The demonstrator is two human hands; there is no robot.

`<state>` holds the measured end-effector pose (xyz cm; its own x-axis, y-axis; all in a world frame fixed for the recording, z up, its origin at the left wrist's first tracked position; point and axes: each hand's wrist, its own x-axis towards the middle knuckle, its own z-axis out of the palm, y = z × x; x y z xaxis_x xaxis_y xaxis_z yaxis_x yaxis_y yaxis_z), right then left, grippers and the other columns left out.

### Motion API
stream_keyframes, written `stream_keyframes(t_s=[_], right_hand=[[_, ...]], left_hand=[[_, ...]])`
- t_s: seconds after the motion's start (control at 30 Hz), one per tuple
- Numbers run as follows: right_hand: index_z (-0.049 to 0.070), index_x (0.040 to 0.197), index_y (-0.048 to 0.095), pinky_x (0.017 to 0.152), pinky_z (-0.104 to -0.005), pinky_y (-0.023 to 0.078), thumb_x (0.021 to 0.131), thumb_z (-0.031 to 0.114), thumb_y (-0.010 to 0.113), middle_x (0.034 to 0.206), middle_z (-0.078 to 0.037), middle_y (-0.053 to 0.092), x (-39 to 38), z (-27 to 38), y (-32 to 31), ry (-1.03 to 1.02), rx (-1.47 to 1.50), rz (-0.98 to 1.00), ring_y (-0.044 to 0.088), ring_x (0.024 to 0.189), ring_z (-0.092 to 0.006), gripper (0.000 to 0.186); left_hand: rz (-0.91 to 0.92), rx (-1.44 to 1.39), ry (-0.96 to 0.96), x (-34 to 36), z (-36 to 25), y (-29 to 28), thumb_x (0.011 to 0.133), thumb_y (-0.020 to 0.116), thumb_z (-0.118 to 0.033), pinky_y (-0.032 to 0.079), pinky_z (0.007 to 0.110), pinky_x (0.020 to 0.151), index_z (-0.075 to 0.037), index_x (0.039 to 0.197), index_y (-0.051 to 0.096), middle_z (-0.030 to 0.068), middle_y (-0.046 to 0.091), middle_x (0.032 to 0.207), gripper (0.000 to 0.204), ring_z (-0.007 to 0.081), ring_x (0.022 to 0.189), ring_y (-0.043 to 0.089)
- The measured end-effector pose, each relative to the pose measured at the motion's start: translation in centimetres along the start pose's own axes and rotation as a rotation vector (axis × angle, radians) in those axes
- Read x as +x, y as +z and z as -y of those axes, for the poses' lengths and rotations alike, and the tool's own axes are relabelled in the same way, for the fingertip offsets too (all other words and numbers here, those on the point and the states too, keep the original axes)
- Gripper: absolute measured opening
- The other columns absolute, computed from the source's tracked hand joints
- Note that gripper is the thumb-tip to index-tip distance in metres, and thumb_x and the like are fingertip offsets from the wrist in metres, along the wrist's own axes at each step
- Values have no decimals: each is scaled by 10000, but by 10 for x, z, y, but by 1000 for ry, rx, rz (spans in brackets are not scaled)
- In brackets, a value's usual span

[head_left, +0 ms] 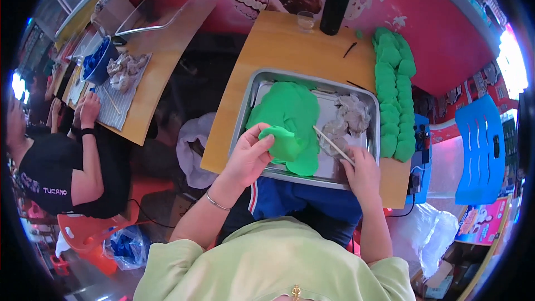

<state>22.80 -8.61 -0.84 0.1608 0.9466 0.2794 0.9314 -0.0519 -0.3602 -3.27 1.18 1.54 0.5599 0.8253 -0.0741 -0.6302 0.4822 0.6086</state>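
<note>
A bench (pixel 304 50) stands by a pink wall (pixel 440 44); its metal tray (pixel 327 106) holds green dough-like material (pixel 287 103), pinched by the left hand (pixel 248 159); the right hand (pixel 363 177) grips a stick (pixel 333 144).

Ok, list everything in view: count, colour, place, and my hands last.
tables: two, light brown, centre and left
metal tray: one, silver, centre table
soft mass: one, green, tray's left
crumpled film: uncountable, greyish, tray's right
stick: one, pale, tray's right
lumps: many, green, table's right edge
bottle: one, black, far end
cup: one, clear, beside bottle
bucket: one, blue, left table
chair: one, blue, right
plastic bags: at least two, clear or whitish, lower left and right
co-worker: at least one, black shirt, left
Smaller things: too blurred to count
left hand: one, bare, pinching the mass's flap
right hand: one, bare, holding the stick
</note>
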Motion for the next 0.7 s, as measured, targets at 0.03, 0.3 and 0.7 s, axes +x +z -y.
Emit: stream_keyframes(t_s=[0.03,0.3,0.7], right_hand=[[51,992,578,651,-378,479,801,113,658,841,-116,589,-4,1,1,67,-64,69,597,754,-303,215],[62,949,635,567,-317,480,770,-38,633,804,-103,609,-11,39,-41,-86,332,-228,604,666,-246,205],[42,922,637,525,-273,470,748,-85,658,778,-92,601,-17,62,-38,-304,319,-191,589,645,-204,216]], left_hand=[[7,21,9,-1,0,-3,932,546,-126,499,297,806,-62,1007,551,24,620,977,98,124,901,605],[9,-29,63,-7,-5,-4,945,528,-145,498,280,806,-64,1043,554,20,617,975,130,107,908,599],[87,53,161,-11,-1,2,873,613,-45,481,237,717,-60,979,583,8,593,898,112,91,839,575]])
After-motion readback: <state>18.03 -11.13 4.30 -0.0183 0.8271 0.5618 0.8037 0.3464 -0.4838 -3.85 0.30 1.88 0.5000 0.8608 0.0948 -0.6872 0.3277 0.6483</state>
